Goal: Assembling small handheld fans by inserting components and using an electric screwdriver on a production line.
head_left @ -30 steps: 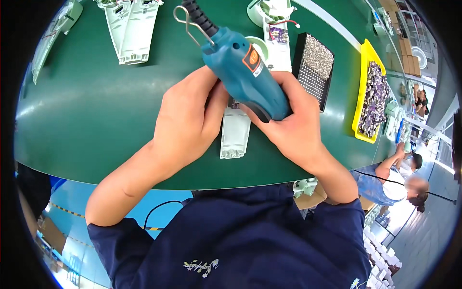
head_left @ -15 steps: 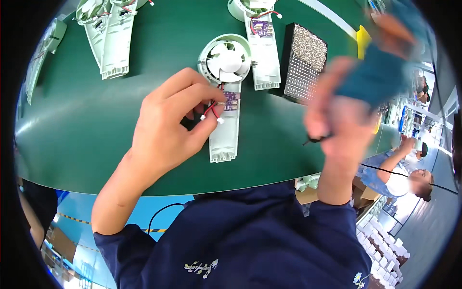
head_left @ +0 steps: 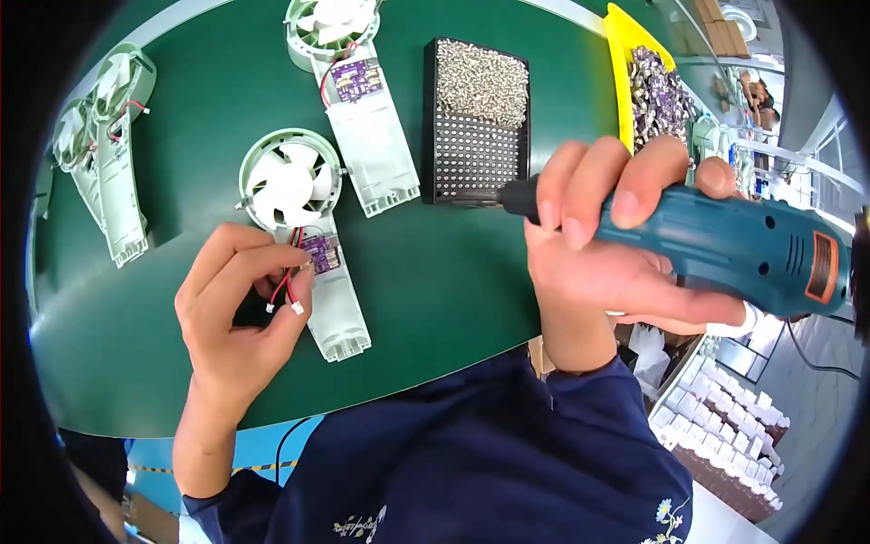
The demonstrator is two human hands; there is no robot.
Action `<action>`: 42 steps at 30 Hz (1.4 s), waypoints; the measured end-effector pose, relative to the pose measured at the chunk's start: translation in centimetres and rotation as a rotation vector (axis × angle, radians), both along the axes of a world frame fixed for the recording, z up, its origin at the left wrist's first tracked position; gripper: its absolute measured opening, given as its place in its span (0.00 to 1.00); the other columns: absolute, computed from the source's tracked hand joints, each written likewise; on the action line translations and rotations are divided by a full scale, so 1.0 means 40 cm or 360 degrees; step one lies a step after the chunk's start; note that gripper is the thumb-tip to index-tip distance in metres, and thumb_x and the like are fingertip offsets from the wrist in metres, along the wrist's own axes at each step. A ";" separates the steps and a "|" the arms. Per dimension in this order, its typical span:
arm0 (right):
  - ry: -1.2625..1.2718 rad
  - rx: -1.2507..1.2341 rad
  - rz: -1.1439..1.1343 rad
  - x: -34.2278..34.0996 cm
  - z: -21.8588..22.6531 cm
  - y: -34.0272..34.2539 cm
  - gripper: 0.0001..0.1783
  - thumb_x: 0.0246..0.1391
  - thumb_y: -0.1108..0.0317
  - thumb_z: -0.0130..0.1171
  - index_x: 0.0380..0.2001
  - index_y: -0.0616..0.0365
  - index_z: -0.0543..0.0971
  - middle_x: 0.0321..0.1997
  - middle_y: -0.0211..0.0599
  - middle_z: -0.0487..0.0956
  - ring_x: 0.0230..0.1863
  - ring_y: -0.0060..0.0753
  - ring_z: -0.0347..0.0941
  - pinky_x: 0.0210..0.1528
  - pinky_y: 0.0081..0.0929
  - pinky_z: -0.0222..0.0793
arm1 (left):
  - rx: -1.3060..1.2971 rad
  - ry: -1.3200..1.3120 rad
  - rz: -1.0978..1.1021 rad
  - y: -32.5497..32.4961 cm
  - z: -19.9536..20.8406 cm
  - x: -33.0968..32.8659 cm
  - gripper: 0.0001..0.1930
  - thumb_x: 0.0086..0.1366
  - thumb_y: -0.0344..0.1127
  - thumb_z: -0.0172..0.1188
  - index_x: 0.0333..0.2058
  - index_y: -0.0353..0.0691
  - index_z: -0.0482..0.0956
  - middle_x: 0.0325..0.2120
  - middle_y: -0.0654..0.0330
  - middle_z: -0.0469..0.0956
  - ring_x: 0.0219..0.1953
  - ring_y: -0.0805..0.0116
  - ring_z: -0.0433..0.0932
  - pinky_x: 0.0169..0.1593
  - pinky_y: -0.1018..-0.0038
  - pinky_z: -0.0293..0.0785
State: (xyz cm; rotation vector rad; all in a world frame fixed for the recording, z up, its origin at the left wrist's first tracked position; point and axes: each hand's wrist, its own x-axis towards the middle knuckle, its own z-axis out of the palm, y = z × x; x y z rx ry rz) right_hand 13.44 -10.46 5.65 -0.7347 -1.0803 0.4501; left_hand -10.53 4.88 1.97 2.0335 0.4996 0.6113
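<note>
My left hand (head_left: 240, 308) is closed in a pinch beside a purple circuit board (head_left: 321, 255), with red and black wires (head_left: 288, 283) at its fingertips. Two small white plugs hang from these wires. The board sits in a pale green fan housing (head_left: 341, 319) with a white fan (head_left: 290, 185) at its round far end. In my right hand (head_left: 607, 245) is a teal electric screwdriver (head_left: 725, 238), gripped along its body and pointing left. Its dark nose lies by the near right corner of a black screw tray (head_left: 433, 136) full of small screws; the bit's exact tip is hard to make out.
A second fan housing with a board (head_left: 373, 150) lies just beyond the first. More fan housings (head_left: 116, 172) rest at the far left. A yellow bin (head_left: 620, 68) of circuit boards stands at the back right. Stacked white pieces (head_left: 716, 426) are below right, off the green table (head_left: 435, 299).
The view has swung, shifting the table things leftward. My right hand has brought the screwdriver, blurred before, toward the screw tray's near corner. My left hand keeps its pinch by the board.
</note>
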 end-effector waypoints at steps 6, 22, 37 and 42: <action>-0.0032 -0.0025 0.0014 -0.004 -0.028 0.015 0.56 0.48 0.10 0.43 0.63 0.45 0.69 0.35 0.33 0.72 0.19 0.33 0.65 0.23 0.35 0.64 | 0.0025 -0.0022 -0.0009 0.004 -0.005 0.002 0.11 0.49 0.17 0.69 0.32 0.34 0.83 0.30 0.62 0.76 0.24 0.75 0.72 0.27 0.79 0.67; -0.0083 0.0037 0.0043 -0.046 0.017 0.024 0.51 0.51 0.17 0.54 0.62 0.48 0.69 0.36 0.34 0.71 0.23 0.31 0.67 0.26 0.33 0.64 | -0.0034 -0.0019 -0.0005 0.007 0.000 -0.010 0.10 0.50 0.16 0.69 0.32 0.35 0.83 0.29 0.62 0.76 0.24 0.74 0.73 0.27 0.78 0.69; -0.0075 0.0070 0.0205 -0.231 0.041 0.106 0.43 0.57 0.28 0.61 0.64 0.46 0.66 0.41 0.35 0.72 0.23 0.34 0.68 0.26 0.36 0.67 | -0.0079 -0.0119 -0.0077 0.015 -0.008 -0.013 0.08 0.54 0.19 0.69 0.33 0.34 0.82 0.29 0.61 0.75 0.25 0.70 0.77 0.29 0.75 0.74; -0.0193 -0.0073 0.0325 -0.212 0.027 0.099 0.46 0.54 0.24 0.60 0.63 0.45 0.66 0.42 0.35 0.72 0.25 0.36 0.68 0.28 0.39 0.67 | -0.0093 -0.0121 -0.0077 0.012 -0.007 -0.013 0.08 0.54 0.20 0.68 0.33 0.35 0.82 0.29 0.60 0.76 0.27 0.66 0.80 0.30 0.73 0.77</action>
